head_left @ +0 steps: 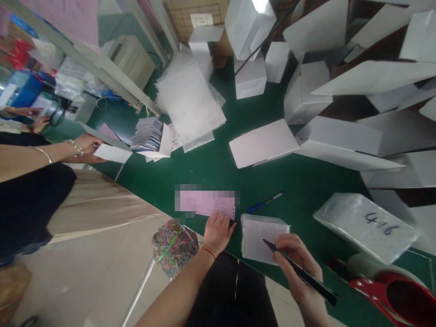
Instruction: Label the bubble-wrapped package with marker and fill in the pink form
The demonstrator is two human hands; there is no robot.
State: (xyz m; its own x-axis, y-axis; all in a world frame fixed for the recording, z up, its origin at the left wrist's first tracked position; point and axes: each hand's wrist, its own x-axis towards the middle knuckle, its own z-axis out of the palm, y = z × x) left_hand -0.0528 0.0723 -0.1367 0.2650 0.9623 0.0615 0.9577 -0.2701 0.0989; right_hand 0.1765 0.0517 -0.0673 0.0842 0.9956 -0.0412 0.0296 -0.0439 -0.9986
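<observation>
My right hand grips a black marker pen, its tip pointing at the top of a white wrapped box. I cannot tell whether the tip touches the box. My left hand lies at the lower edge of a pink printed slip, fingers curled on it. A small dark piece, perhaps a cap, shows between its thumb and fingers. Beyond the box lies a blue pen. To its right stands a plastic-wrapped box marked "416".
A red tape dispenser sits at lower right. White cartons crowd the right and back. Bubble-wrap sheets and a box of cards lie at left. Another person's hand holds a white carton there.
</observation>
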